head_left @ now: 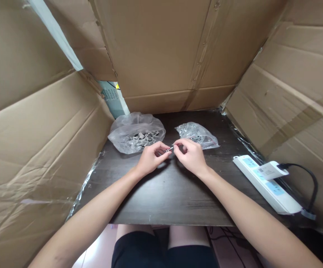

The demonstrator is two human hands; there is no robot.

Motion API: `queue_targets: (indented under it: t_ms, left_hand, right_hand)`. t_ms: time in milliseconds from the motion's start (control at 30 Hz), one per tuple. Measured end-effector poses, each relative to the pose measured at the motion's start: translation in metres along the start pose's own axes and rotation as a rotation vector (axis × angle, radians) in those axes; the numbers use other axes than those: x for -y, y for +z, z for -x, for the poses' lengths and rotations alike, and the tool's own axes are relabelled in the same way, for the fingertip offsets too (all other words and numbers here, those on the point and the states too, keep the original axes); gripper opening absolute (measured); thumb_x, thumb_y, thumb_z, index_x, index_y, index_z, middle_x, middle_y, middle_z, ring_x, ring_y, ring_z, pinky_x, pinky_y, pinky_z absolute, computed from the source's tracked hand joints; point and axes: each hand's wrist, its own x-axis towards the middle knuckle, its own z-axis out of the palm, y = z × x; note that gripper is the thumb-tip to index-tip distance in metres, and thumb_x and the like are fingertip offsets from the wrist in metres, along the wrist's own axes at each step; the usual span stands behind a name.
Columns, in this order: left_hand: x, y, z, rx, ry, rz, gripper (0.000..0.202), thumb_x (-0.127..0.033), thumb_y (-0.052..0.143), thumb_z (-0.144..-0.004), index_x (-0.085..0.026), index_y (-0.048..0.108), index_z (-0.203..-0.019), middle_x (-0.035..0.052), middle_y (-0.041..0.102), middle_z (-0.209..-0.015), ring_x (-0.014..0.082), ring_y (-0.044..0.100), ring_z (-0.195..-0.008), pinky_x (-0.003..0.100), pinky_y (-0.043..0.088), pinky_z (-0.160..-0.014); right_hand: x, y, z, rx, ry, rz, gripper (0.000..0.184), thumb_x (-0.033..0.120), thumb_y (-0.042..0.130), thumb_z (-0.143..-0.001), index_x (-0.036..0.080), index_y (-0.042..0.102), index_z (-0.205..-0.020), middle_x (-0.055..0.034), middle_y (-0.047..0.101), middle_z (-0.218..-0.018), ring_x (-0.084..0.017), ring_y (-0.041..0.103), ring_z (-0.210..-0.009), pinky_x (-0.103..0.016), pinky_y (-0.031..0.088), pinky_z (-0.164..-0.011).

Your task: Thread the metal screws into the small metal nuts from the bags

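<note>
One small silvery piece (171,148), long axis roughly crosswise above the table (164,197), pointing from left hand (151,158) to right hand (191,154); both grips narrow, pinching it.

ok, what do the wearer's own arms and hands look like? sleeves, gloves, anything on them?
Left hand and right hand are both bare: no gloves. No watch or bracelet shows at either wrist. The left forearm and right forearm are uncovered, with no sleeve in frame. Any rings would be too small to tell.
</note>
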Motion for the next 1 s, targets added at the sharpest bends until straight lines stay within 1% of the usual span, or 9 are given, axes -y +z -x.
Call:
queue_targets:
  t_ms: [100,267,467,600,733,900,1000]
  left_hand:
    - [0.0006,-0.0008,-0.0006,-0.02,0.044,-0.029,0.021,-0.034,0.073,-0.087,-0.015,0.071,-0.093,0.0047,0.076,-0.087,0.0139,0.07,-0.072,0.022,0.053,-0.064]
    - [0.0033,-0.0015,-0.0012,-0.069,0.108,-0.072,0.017,-0.032,0.073,-0.088,-0.016,0.074,-0.092,0.0034,0.076,-0.086,0.0124,0.069,-0.07,0.019,0.051,-0.059]
    - [0.0032,-0.0028,-0.0015,-0.067,0.15,-0.116,0.014,-0.029,0.071,-0.089,-0.016,0.074,-0.095,0.0034,0.077,-0.089,0.0119,0.069,-0.07,0.019,0.051,-0.059]
    - [0.0033,-0.0033,-0.0027,-0.059,0.107,-0.117,0.015,-0.029,0.07,-0.09,-0.016,0.072,-0.097,0.0042,0.077,-0.092,0.0131,0.07,-0.074,0.02,0.053,-0.062]
    - [0.0047,-0.0041,-0.0037,-0.041,0.056,-0.06,0.018,-0.031,0.072,-0.089,-0.016,0.072,-0.098,0.0045,0.077,-0.092,0.0146,0.072,-0.077,0.022,0.054,-0.066]
    - [0.0051,-0.0044,-0.0033,-0.03,0.004,0.002,0.023,-0.036,0.073,-0.089,-0.016,0.072,-0.1,0.0061,0.077,-0.092,0.0171,0.074,-0.082,0.024,0.056,-0.07]
    - [0.0059,-0.0035,-0.0035,-0.021,-0.03,0.032,0.026,-0.038,0.073,-0.088,-0.015,0.072,-0.1,0.0069,0.077,-0.091,0.0184,0.074,-0.082,0.026,0.057,-0.073]
  right_hand:
    - [-0.0001,0.0022,0.0007,0.007,0.015,-0.081,0.014,0.024,0.059,-0.089,0.019,0.071,-0.084,-0.0006,0.068,-0.07,-0.013,0.053,-0.055,-0.026,0.044,-0.06]
    - [-0.0003,0.0025,0.0004,0.034,0.011,-0.157,0.012,0.023,0.061,-0.088,0.018,0.073,-0.086,-0.0011,0.07,-0.071,-0.011,0.052,-0.052,-0.025,0.043,-0.057]
    - [-0.0017,0.0046,0.0021,0.045,0.027,-0.191,0.012,0.023,0.063,-0.087,0.019,0.074,-0.09,-0.0013,0.072,-0.075,-0.011,0.052,-0.052,-0.025,0.044,-0.056]
    - [-0.0021,0.0049,0.0024,0.076,0.013,-0.212,0.013,0.02,0.061,-0.087,0.019,0.073,-0.091,-0.0007,0.071,-0.075,-0.01,0.053,-0.052,-0.025,0.044,-0.057]
    - [-0.0039,0.0048,0.0019,0.1,-0.028,-0.203,0.016,0.018,0.058,-0.09,0.018,0.073,-0.095,-0.0033,0.07,-0.085,-0.011,0.055,-0.057,-0.026,0.046,-0.06]
    - [-0.007,0.0035,0.0008,0.148,-0.043,-0.175,0.017,0.022,0.056,-0.095,0.018,0.072,-0.099,-0.0057,0.068,-0.094,-0.014,0.061,-0.071,-0.028,0.049,-0.068]
    - [-0.0077,0.0016,0.0002,0.206,-0.057,-0.129,0.018,0.021,0.054,-0.097,0.019,0.071,-0.101,-0.0065,0.069,-0.099,-0.017,0.064,-0.082,-0.029,0.049,-0.073]
